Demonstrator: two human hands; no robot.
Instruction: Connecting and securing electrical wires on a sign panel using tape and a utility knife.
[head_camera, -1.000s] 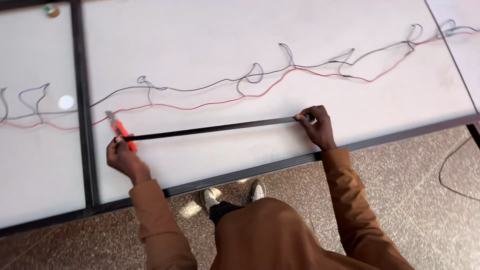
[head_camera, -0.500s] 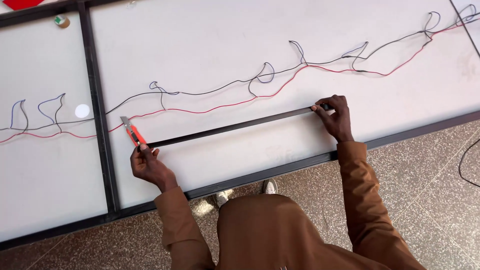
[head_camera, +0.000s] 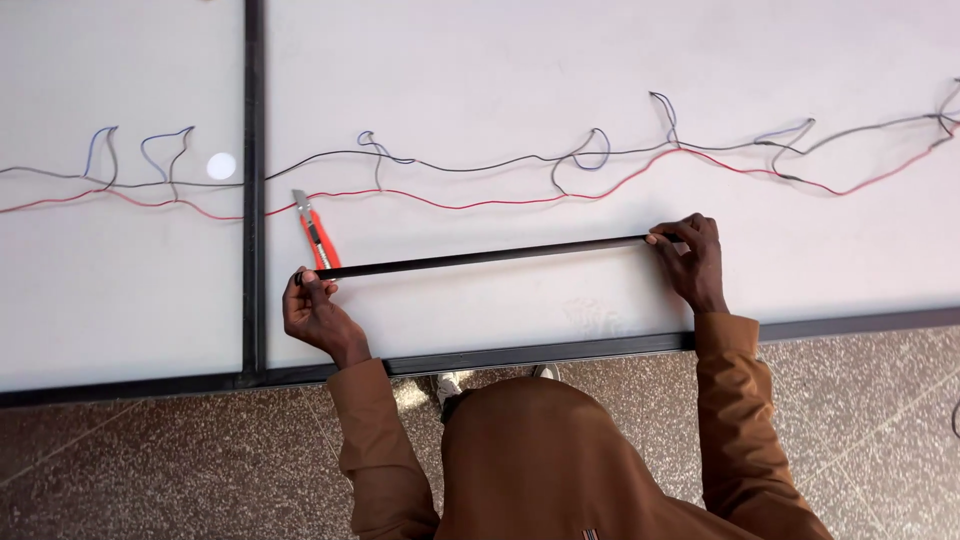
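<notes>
Black strip (head_camera: 480, 257), long and thin, lies stretched almost level across the white panel (head_camera: 600, 60) in the head view, its right end tipped slightly toward 2 o'clock. Left hand (head_camera: 318, 315) pinches the strip's left end between thumb and fingertips, pressing it to the panel. Right hand (head_camera: 690, 262) grips the right end, fingers curled around the tip. An orange utility knife (head_camera: 316, 234) rests on the panel just at 12 o'clock of the left hand, its blade pointing toward 11 o'clock, its lower end touching or nearly touching the strip. At 12 o'clock of the strip, a red wire (head_camera: 500, 203) and a grey wire (head_camera: 470, 165) wander side by side across the panel. A dark frame bar (head_camera: 253, 180) runs upright at 9 o'clock of the knife, and speckled brown floor (head_camera: 150, 470) lies at 6 o'clock.
</notes>
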